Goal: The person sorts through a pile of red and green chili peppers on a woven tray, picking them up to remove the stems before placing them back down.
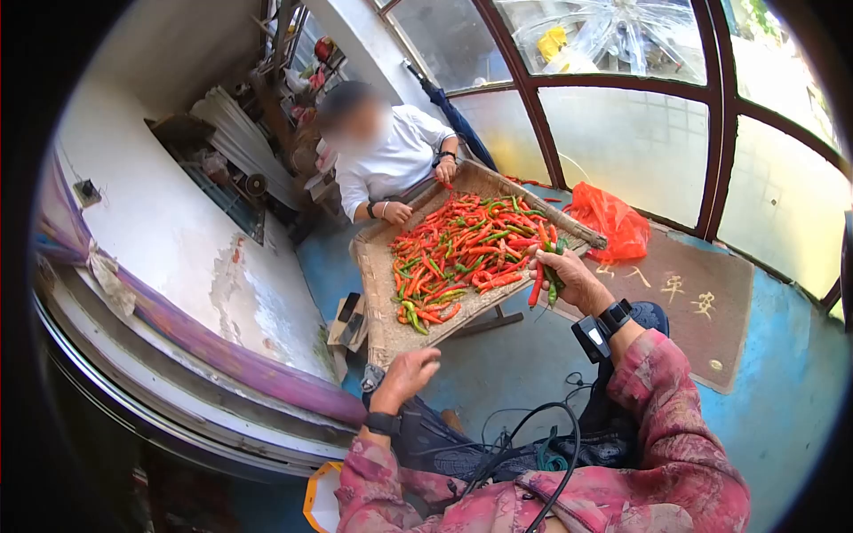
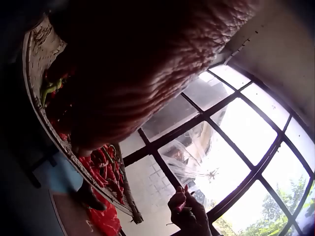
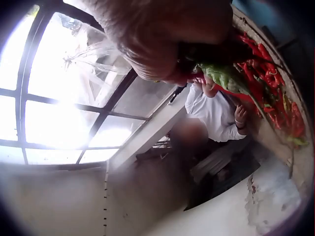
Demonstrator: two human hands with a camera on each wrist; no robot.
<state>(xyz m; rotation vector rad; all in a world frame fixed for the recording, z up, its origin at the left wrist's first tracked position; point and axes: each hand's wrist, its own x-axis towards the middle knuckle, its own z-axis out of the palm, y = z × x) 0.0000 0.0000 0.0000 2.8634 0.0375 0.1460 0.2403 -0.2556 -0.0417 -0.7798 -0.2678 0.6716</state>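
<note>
A woven tray [image 1: 378, 333] bears a heap of red and green chili peppers [image 1: 466, 235]. Over its right edge, my right hand [image 1: 573, 280] grips a small bunch of red and green peppers [image 1: 553, 289]. A green leaf or pepper [image 3: 224, 78] and a long stem show beside that hand [image 3: 157, 34] in the right wrist view. My left hand [image 1: 409, 377] hovers by the tray's near corner, fingers loosely bent, with nothing visible in it. In the left wrist view the left hand [image 2: 147, 78] looms dark and large, and the right hand [image 2: 189, 214] is raised, a red pepper at its fingers.
Across the tray sits a person in a white shirt [image 1: 391, 151], both hands at its far edge. A red plastic bag [image 1: 613, 222] lies right of the tray, beside a brown mat [image 1: 675, 302]. Black cables [image 1: 573, 426] cross my lap. A blue umbrella [image 1: 458, 115] leans by the windows.
</note>
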